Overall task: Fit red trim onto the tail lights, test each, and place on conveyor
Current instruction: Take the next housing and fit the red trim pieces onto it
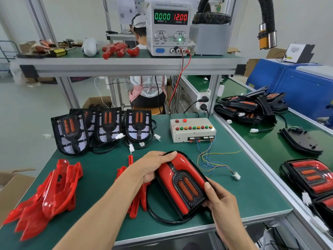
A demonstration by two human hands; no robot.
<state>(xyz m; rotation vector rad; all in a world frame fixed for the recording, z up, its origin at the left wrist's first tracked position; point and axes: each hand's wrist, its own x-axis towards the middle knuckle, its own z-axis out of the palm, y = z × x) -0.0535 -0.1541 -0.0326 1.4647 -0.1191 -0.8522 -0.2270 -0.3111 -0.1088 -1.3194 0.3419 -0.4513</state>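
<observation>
Red trim already sits on the tail light (pixel 182 183) I hold over the near middle of the green desk (pixel 252 186). My left hand (pixel 153 166) curls over its far rounded end, and that grip is clamped on the light with the fingertips hidden behind the rim. My right hand (pixel 219 199) pinches the near right edge, thumb on top, the other fingers out of sight beneath. The light's black cable (pixel 155 212) loops on the desk under it; where it ends I cannot make out.

Loose trims (pixel 46 193) are piled at near left, blurred and cut by the frame edge. More trim pieces (pixel 134 201) lie mostly hidden under my left forearm. Three untrimmed lights (pixel 104 127) lean in a row at far left, a fourth half hidden behind them.

The test box (pixel 192 129) stands far right of the held light, its coloured buttons bearing no label I can read. Its thin wires end in a white plug (pixel 236 175) lying free on the desk.

On the shelf above, the power supply (pixel 170 27) reads 0.000 under CURRENT and 12.00 under VOLTAGE; the header shows "DC POWER SUPPLY", faintly.

The conveyor (pixel 270 141) runs along the right, carrying a heap of dark lights (pixel 252 107) at the far end. A finished one (pixel 311 177) lies nearer, partly cut off.
</observation>
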